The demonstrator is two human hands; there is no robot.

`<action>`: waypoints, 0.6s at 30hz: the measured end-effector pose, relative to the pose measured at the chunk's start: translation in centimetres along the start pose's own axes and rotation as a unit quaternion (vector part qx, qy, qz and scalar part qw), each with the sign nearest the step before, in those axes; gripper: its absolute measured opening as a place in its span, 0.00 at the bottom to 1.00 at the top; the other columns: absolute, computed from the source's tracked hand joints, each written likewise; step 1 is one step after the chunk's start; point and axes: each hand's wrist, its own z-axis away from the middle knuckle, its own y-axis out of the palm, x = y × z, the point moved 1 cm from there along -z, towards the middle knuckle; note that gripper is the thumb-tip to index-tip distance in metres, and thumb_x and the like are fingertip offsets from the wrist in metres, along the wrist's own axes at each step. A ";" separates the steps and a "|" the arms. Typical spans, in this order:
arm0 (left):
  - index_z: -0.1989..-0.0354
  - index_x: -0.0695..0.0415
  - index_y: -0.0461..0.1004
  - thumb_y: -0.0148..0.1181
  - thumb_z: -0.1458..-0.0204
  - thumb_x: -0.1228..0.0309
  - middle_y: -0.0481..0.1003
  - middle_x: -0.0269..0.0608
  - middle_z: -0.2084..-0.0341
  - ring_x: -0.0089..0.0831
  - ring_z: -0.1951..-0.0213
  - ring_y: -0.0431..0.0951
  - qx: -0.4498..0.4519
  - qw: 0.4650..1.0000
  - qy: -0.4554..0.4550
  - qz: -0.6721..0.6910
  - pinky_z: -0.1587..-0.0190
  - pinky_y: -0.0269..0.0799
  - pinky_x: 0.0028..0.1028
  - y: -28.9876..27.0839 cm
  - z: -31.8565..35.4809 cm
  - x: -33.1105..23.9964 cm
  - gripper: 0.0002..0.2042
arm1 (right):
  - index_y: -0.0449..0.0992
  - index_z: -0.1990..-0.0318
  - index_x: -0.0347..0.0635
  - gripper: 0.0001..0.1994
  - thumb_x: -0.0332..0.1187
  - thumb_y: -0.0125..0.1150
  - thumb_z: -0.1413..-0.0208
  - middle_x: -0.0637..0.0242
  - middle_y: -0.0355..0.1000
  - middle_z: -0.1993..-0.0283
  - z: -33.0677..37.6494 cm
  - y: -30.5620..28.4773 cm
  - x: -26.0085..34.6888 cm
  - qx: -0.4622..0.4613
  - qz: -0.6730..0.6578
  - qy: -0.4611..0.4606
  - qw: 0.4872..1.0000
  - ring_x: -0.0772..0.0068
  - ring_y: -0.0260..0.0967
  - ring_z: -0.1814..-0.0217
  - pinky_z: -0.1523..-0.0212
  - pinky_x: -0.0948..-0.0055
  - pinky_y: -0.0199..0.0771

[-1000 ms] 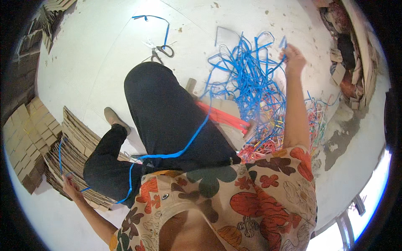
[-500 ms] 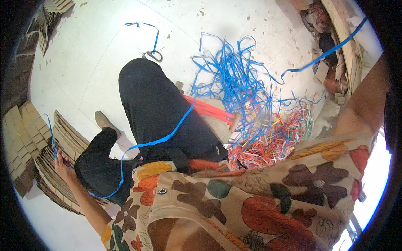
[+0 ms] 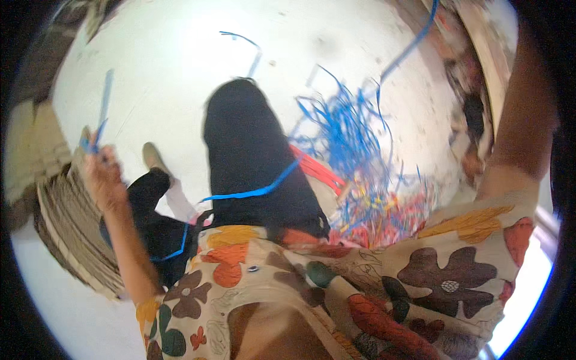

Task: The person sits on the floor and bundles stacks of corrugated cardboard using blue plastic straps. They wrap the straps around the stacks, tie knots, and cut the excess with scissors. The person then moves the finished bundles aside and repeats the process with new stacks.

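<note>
Left hand (image 3: 102,174) is raised at the left over the stack of flattened cardboard (image 3: 72,222), fingers clenched on one end of a blue plastic strap (image 3: 252,193). The strap runs from that hand down behind the black-trousered knee, then across the thigh (image 3: 252,156) toward the right. The right arm (image 3: 522,114) is lifted high at the far right; its hand is out of view past the rim, so its grip cannot be told. A blue strip (image 3: 414,42) rises toward it at the upper right, probably the same strap. The tangled pile of blue straps (image 3: 348,132) lies on the white floor (image 3: 174,78) right of the leg, with red and yellow strips (image 3: 390,216) nearer.

Risks, as judgement: the strap may snag on the knee or drag the tangle along with it; a quick pull could slip it out of the left fist; a taut edge can cut fingers. Motion blur hides details.

Versus half a second ago: the left hand has come up from low on the cardboard, the right arm has gone higher and further out of frame, and the view has tilted.
</note>
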 end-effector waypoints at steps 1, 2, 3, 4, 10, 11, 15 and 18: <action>0.49 0.62 0.65 0.46 0.41 0.68 0.73 0.35 0.72 0.11 0.82 0.61 0.038 0.999 0.011 0.011 0.84 0.54 0.11 1.1 -0.5 0.4 0.15 | 0.70 0.62 0.35 0.08 0.30 0.47 0.42 0.79 0.57 0.82 -1.4 0.6 0.9 -0.015 -0.009 -0.003 1.000 0.87 0.54 0.84 0.85 0.86 0.56; 0.50 0.62 0.66 0.46 0.41 0.66 0.72 0.34 0.75 0.11 0.83 0.61 0.079 0.996 0.020 0.022 0.84 0.53 0.11 2.4 -1.0 0.8 0.15 | 0.70 0.62 0.35 0.08 0.30 0.46 0.41 0.79 0.57 0.83 -2.5 1.5 1.5 -0.036 -0.026 0.001 0.999 0.88 0.54 0.85 0.85 0.87 0.56; 0.52 0.62 0.67 0.46 0.40 0.64 0.70 0.32 0.79 0.11 0.85 0.60 0.159 0.984 0.022 0.080 0.85 0.52 0.10 4.1 -1.6 1.8 0.15 | 0.70 0.62 0.35 0.08 0.30 0.46 0.41 0.80 0.56 0.84 -2.4 2.2 2.0 -0.079 -0.046 0.012 0.996 0.88 0.53 0.85 0.86 0.87 0.55; 0.53 0.62 0.68 0.47 0.41 0.63 0.68 0.30 0.80 0.11 0.86 0.59 0.125 0.991 0.014 0.043 0.86 0.51 0.11 3.8 -1.3 1.3 0.15 | 0.70 0.63 0.35 0.08 0.30 0.46 0.41 0.81 0.55 0.84 -4.0 4.6 -0.2 -0.107 -0.115 0.023 0.987 0.89 0.53 0.86 0.86 0.87 0.55; 0.63 0.62 0.73 0.53 0.45 0.68 0.74 0.41 0.74 0.22 0.72 0.71 0.043 0.992 0.017 0.115 0.73 0.65 0.21 7.0 -1.2 1.3 0.09 | 0.70 0.66 0.33 0.08 0.30 0.48 0.42 0.65 0.67 0.79 -7.3 20.0 -10.5 -0.223 -0.436 0.174 0.854 0.79 0.61 0.84 0.85 0.82 0.61; 0.62 0.63 0.73 0.53 0.45 0.69 0.74 0.43 0.72 0.25 0.69 0.71 0.053 0.988 0.011 0.147 0.69 0.66 0.24 6.8 -1.3 1.7 0.09 | 0.70 0.67 0.33 0.08 0.30 0.47 0.42 0.62 0.69 0.76 -7.7 21.4 -11.6 -0.216 -0.465 0.184 0.838 0.75 0.66 0.81 0.82 0.80 0.66; 0.60 0.66 0.71 0.53 0.45 0.71 0.72 0.46 0.69 0.26 0.69 0.72 0.043 0.950 -0.046 0.306 0.68 0.68 0.24 6.1 -1.8 3.3 0.10 | 0.68 0.67 0.35 0.08 0.30 0.44 0.41 0.62 0.70 0.74 -8.9 26.5 -14.3 -0.232 -0.436 0.202 0.846 0.72 0.70 0.78 0.79 0.79 0.71; 0.59 0.67 0.69 0.53 0.46 0.74 0.72 0.47 0.69 0.27 0.69 0.72 0.002 0.946 -0.084 0.314 0.66 0.72 0.25 7.0 -1.7 3.4 0.09 | 0.67 0.68 0.36 0.08 0.31 0.44 0.41 0.63 0.70 0.76 -8.6 27.2 -14.5 -0.161 -0.400 0.242 0.869 0.74 0.68 0.82 0.83 0.81 0.68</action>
